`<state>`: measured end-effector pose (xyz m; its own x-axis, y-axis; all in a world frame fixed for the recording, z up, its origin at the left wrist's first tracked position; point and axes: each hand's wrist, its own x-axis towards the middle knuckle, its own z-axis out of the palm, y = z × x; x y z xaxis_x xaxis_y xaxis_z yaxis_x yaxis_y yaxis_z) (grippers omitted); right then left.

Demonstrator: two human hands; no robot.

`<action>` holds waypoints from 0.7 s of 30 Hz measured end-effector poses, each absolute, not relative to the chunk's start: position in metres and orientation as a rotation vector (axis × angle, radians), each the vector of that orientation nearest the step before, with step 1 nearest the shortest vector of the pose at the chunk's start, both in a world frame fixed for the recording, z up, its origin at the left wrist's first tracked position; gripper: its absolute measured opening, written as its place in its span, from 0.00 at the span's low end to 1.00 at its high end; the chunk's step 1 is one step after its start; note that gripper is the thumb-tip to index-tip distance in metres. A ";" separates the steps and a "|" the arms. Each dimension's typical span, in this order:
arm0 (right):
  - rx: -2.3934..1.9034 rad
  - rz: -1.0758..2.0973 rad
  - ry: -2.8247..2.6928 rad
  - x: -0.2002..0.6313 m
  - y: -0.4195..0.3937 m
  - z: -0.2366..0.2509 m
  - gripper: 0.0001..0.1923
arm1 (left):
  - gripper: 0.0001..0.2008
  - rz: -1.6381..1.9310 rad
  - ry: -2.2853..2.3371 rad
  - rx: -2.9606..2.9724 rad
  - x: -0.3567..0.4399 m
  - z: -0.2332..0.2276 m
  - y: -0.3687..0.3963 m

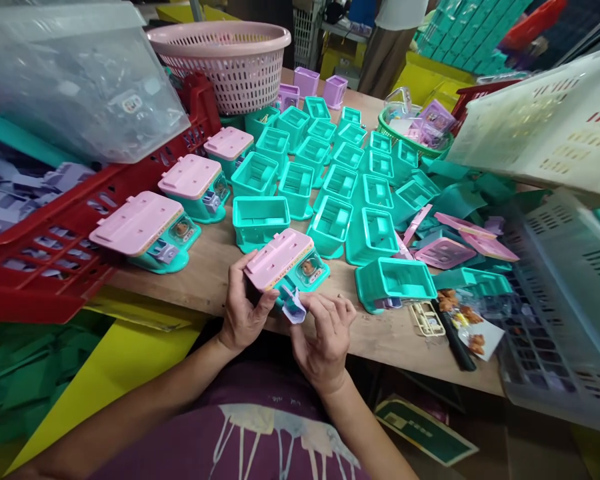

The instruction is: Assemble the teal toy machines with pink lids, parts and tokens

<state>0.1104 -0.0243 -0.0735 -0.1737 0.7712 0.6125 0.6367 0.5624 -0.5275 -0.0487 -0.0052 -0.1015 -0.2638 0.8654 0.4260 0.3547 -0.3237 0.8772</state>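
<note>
A boxy teal plastic toy (287,265) with a smooth pink lid sits tilted at the near edge of the wooden surface (210,267). The left hand (243,308) grips its near end, fingers curled; the right hand (325,337) pinches a small lilac piece (294,308) against its underside.

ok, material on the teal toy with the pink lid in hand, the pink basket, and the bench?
Teal toy box with pink lid: looks like moulded plastic, smooth with a slight sheen and crisp edges. Round pink lattice basket: also plastic, with uniform moulded holes. Tan bench top: probably wood or plywood, matte and faintly grained.
</note>
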 end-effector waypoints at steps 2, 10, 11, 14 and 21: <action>-1.148 0.203 -1.915 0.111 -0.025 -0.070 0.18 | 0.36 1.627 1.466 1.558 -0.049 -0.101 -0.005; -1.293 0.147 -1.972 0.118 -0.033 -0.066 0.15 | 0.41 1.570 1.355 1.539 -0.044 -0.105 -0.009; -1.290 0.156 -1.972 0.118 -0.032 -0.067 0.15 | 0.41 1.556 1.350 1.543 -0.044 -0.105 -0.009; -1.284 0.198 -1.941 0.118 -0.028 -0.069 0.14 | 0.40 1.520 1.356 1.545 -0.045 -0.103 -0.006; -1.249 0.395 -1.810 0.118 -0.021 -0.073 0.14 | 0.39 1.510 1.337 1.520 -0.047 -0.102 -0.004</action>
